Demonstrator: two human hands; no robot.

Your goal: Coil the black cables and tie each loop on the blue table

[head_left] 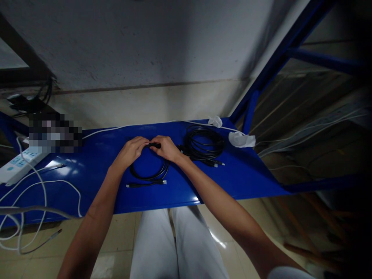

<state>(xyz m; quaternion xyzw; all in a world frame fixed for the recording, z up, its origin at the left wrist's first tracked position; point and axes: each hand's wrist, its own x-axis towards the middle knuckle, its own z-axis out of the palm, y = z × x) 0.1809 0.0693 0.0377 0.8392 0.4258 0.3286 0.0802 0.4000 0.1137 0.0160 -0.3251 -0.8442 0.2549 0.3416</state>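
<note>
A black USB cable (149, 178) lies in a loose loop on the blue table, its two plug ends toward the front edge. At the far side of the loop my left hand (135, 149) pinches the cable from the left. My right hand (165, 148) has its fingers closed on the same stretch from the right, where a thicker black part shows between the hands. Just right of my right hand rests a pile of coiled black cables (205, 143), with metal plugs poking out at its front.
On the left sits a white power strip (23, 162) with loose white cords (43, 182) around it. Crumpled white plastic pieces (242, 139) lie at the back right. A thin white cord runs along the wall side of the blue table (99, 182). Blue frame bars (250, 112) rise on the right.
</note>
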